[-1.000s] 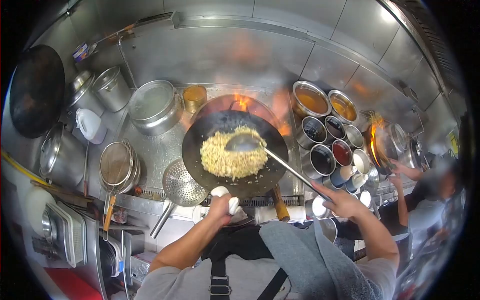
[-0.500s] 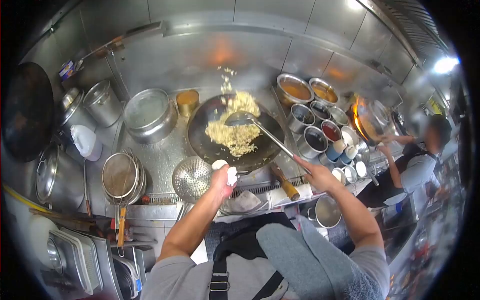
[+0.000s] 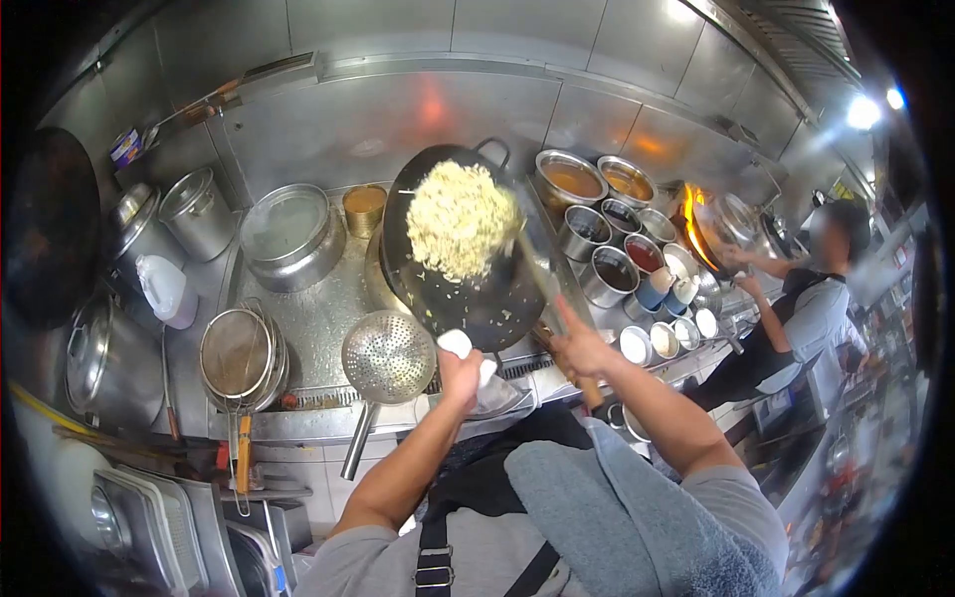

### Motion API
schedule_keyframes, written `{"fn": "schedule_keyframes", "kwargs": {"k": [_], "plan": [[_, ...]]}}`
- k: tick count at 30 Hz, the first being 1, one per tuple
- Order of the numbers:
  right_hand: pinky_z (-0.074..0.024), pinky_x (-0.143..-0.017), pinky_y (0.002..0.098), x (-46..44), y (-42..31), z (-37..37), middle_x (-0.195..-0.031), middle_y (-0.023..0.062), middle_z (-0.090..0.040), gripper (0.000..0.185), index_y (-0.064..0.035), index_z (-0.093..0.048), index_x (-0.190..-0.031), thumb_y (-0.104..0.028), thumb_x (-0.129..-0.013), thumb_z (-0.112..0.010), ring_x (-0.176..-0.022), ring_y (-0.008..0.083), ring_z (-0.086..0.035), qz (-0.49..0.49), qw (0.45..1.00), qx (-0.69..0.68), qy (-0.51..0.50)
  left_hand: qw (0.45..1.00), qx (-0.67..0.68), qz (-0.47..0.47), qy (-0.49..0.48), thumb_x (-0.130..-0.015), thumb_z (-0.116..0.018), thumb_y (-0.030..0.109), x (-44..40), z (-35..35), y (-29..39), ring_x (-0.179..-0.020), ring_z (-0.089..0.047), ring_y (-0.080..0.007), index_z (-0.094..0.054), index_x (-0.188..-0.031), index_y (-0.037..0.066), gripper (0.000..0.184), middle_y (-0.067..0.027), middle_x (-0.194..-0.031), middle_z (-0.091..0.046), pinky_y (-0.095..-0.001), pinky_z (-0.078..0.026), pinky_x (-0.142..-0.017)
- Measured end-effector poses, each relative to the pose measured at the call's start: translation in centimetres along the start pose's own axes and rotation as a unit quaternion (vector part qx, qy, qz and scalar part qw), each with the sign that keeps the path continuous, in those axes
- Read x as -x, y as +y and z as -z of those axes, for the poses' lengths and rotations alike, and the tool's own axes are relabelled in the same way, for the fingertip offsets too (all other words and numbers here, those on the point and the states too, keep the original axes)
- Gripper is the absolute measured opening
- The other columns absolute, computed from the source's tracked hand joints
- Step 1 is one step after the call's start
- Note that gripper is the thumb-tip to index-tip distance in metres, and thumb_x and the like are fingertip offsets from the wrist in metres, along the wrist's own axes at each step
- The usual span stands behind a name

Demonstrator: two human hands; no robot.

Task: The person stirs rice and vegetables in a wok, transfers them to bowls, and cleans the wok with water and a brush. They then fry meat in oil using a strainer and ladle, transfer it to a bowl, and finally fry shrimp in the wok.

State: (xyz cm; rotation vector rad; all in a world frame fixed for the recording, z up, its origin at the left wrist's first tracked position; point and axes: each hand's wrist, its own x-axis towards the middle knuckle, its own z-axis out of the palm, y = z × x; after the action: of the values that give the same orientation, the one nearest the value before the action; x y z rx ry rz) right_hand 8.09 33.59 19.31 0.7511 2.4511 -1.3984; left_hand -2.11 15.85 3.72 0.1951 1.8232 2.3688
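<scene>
My left hand (image 3: 461,377) is closed round the near handle of a dark wok, with a folded white cloth (image 3: 455,343) between palm and metal. The wok (image 3: 497,313) is tipped up off the burner and leans toward the right. Fried rice (image 3: 458,219) with pale yellow bits is bunched in its upper part. In my right hand (image 3: 583,348) is the long handle of a wok ladle (image 3: 537,264); its bowl is blurred at the right edge of the rice. A perforated skimmer (image 3: 388,356) lies just left of my left hand.
At right stand pots of sauce (image 3: 571,179) and small seasoning containers (image 3: 635,343). A co-worker (image 3: 806,308) stands beyond, by a flaming wok (image 3: 721,234). To the left are a large lidded pot (image 3: 288,239), a tin (image 3: 365,209) and mesh strainers (image 3: 239,353).
The wok has tilted and shifted up and right off its burner. The rice, loose and partly airborne before, is gathered in one mass. The ladle has swung to the wok's right side.
</scene>
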Motion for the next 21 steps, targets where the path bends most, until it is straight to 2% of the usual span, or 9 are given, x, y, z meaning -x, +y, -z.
{"fn": "schedule_keyframes", "kwargs": {"k": [1,2,3,5,6,10,16,18,21], "plan": [[-0.0459,-0.05,0.0317,-1.8,1.5,-0.2,-0.082,0.0103,-0.058,0.068,-0.018,-0.014,-0.154,-0.013,-0.097,-0.052,-0.055,0.0182,-0.053,0.009,0.965,-0.242,-0.104,0.995,0.048,0.084,-0.019,-0.082,-0.053,-0.002,-1.5,0.0,1.7,-0.075,-0.064,-0.0199,-0.052,-0.109,0.001,0.028,-0.0086,-0.092,-0.06,-0.0352,-0.052,-0.058],[-0.0418,-0.047,0.0265,-3.4,3.3,-0.5,-0.078,0.005,-0.053,0.058,-0.0163,-0.027,-0.15,-0.013,-0.098,-0.051,-0.052,0.0122,-0.048,0.008,0.859,-0.469,-0.203,0.98,0.096,0.173,-0.035,-0.084,-0.053,0.001,-2.5,0.2,2.9,-0.068,-0.063,-0.0207,-0.05,-0.108,0.004,0.025,-0.0065,-0.087,-0.059,-0.0377,-0.051,-0.054],[-0.0418,-0.047,0.0265,-3.1,3.1,-0.7,-0.078,0.005,-0.053,0.058,-0.0163,-0.027,-0.15,-0.013,-0.098,-0.051,-0.052,0.0122,-0.048,-0.005,0.86,-0.464,-0.21,0.964,0.097,0.246,-0.035,-0.089,-0.053,0.008,-3.7,0.7,3.5,-0.059,-0.061,-0.0205,-0.051,-0.107,0.005,0.018,-0.0055,-0.076,-0.059,-0.0366,-0.049,-0.049],[-0.0373,-0.046,0.0229,-3.7,0.8,-1.2,-0.073,0.0008,-0.043,0.026,-0.0134,-0.043,-0.123,-0.011,-0.099,-0.05,-0.053,0.0076,-0.045,-0.214,0.577,-0.74,-0.272,0.931,0.16,0.329,0.007,-0.092,-0.052,0.015,-2.4,1.0,4.1,-0.057,-0.059,-0.0191,-0.054,-0.101,0.008,0.011,-0.005,-0.074,-0.059,-0.0354,-0.044,-0.043],[-0.0376,-0.046,0.0222,-4.0,1.9,-1.5,-0.074,-0.0001,-0.042,0.011,-0.0134,-0.042,-0.106,-0.01,-0.099,-0.049,-0.054,0.0053,-0.044,-0.179,0.579,-0.739,-0.294,0.918,0.172,0.354,0.048,-0.092,-0.053,0.015,-0.8,0.9,4.0,-0.056,-0.058,-0.019,-0.055,-0.097,0.008,0.009,-0.0056,-0.075,-0.059,-0.0362,-0.042,-0.041],[-0.0366,-0.046,0.0211,-2.5,0.5,1.5,-0.078,0.0013,-0.043,0.015,-0.0154,-0.041,-0.11,-0.008,-0.099,-0.048,-0.055,0.005,-0.044,-0.197,0.624,-0.714,-0.248,0.883,0.233,0.404,0.05,-0.094,-0.052,0.016,-0.6,0.1,2.9,-0.054,-0.053,-0.0184,-0.053,-0.097,0.011,0.007,-0.0032,-0.073,-0.055,-0.0383,-0.04,-0.041],[-0.0358,-0.046,0.0215,-11.1,3.7,2.4,-0.077,0.002,-0.046,0.019,-0.0154,-0.038,-0.112,-0.009,-0.099,-0.05,-0.055,0.0063,-0.044,-0.151,0.685,-0.669,-0.247,0.91,0.189,0.364,0.053,-0.091,-0.054,0.017,-10.5,-1.0,-5.1,-0.053,-0.055,-0.0194,-0.055,-0.094,0.01,0.008,-0.0042,-0.072,-0.058,-0.0342,-0.041,-0.041],[-0.0365,-0.046,0.023,-14.7,6.2,1.1,-0.075,0.0013,-0.047,0.016,-0.0142,-0.041,-0.11,-0.01,-0.098,-0.052,-0.054,0.0073,-0.043,-0.132,0.74,-0.624,-0.214,0.916,0.161,0.361,-0.066,-0.093,-0.056,0.022,-14.8,1.8,-11.5,-0.054,-0.057,-0.0208,-0.056,-0.095,0.011,0.011,-0.0048,-0.074,-0.06,-0.0361,-0.044,-0.044],[-0.0378,-0.046,0.0259,-17.2,8.8,-0.6,-0.071,-0.0003,-0.047,0.016,-0.013,-0.045,-0.107,-0.009,-0.095,-0.055,-0.053,0.0086,-0.043,-0.102,0.768,-0.586,-0.238,0.909,0.134,0.394,-0.025,-0.095,-0.057,0.026,-14.8,-0.1,-9.8,-0.058,-0.06,-0.0226,-0.057,-0.096,0.011,0.015,-0.007,-0.078,-0.064,-0.0394,-0.049,-0.047]]}}
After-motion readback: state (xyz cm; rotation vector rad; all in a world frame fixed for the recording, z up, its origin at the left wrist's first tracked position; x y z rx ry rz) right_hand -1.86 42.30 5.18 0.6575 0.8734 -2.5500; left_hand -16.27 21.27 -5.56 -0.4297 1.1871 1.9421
